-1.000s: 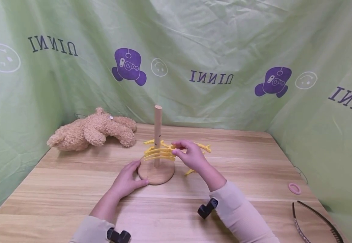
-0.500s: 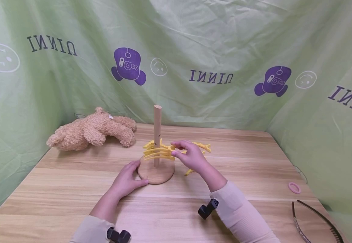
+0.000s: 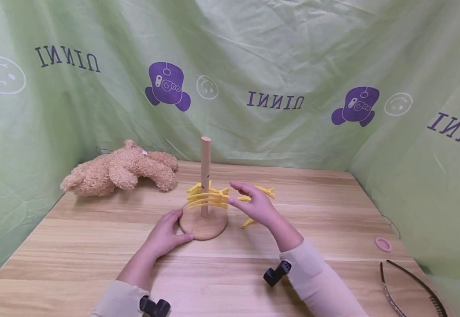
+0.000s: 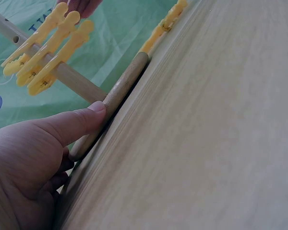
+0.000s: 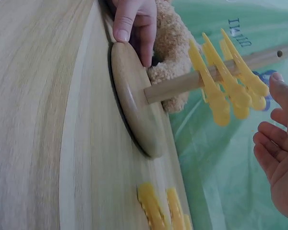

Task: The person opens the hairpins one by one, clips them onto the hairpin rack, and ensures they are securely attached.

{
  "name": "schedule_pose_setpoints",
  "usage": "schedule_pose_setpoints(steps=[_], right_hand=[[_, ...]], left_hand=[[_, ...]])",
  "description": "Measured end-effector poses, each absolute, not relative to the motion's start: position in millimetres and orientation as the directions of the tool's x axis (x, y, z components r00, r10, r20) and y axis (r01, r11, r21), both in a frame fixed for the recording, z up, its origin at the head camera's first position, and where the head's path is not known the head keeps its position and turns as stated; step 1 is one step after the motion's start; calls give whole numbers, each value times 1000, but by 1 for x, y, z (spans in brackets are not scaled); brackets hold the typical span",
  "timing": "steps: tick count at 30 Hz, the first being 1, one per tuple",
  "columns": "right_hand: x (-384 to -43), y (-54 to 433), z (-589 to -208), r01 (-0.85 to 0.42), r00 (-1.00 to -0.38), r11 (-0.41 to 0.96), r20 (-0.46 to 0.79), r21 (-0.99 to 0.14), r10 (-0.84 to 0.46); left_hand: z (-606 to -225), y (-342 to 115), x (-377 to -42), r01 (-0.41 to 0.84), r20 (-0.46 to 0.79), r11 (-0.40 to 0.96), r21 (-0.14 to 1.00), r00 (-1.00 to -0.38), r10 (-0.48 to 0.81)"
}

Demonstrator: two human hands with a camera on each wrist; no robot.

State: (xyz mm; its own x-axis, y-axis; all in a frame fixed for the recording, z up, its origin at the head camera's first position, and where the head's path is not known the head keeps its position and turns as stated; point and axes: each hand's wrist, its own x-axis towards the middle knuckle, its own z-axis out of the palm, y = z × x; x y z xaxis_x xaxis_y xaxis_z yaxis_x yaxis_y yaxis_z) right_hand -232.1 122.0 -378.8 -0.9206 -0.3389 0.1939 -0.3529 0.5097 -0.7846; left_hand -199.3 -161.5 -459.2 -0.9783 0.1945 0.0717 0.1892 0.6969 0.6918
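The yellow clips look like smooth moulded plastic with a soft sheen, while the pole and its round base are pale wood, the pole matt and the base faintly glossy. The tabletop is smooth, wood-grained and slightly shiny, and the plush toy has a rough, curly, matt pile. The green curtain is thin, creased cloth with a silky sheen, the sleeves are matt ribbed cloth, and the wrist cameras look like black plastic
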Motion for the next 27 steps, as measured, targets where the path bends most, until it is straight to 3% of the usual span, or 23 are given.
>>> schedule_pose_setpoints(steps=[7,17,27], right_hand=[[-230,157,-392,-318,-944,509,219,-800,-245],[-224,197,-422,-193,-981,559,154,-806,-117],[-222,217,-438,-140,-990,621,88,-771,-113]], left_hand=[[-459,-162,-200,184,66,694,696,-979,194],[-461,-163,-199,186,64,695,695,-978,197],[-458,-162,-197,180,57,694,697,-979,196]])
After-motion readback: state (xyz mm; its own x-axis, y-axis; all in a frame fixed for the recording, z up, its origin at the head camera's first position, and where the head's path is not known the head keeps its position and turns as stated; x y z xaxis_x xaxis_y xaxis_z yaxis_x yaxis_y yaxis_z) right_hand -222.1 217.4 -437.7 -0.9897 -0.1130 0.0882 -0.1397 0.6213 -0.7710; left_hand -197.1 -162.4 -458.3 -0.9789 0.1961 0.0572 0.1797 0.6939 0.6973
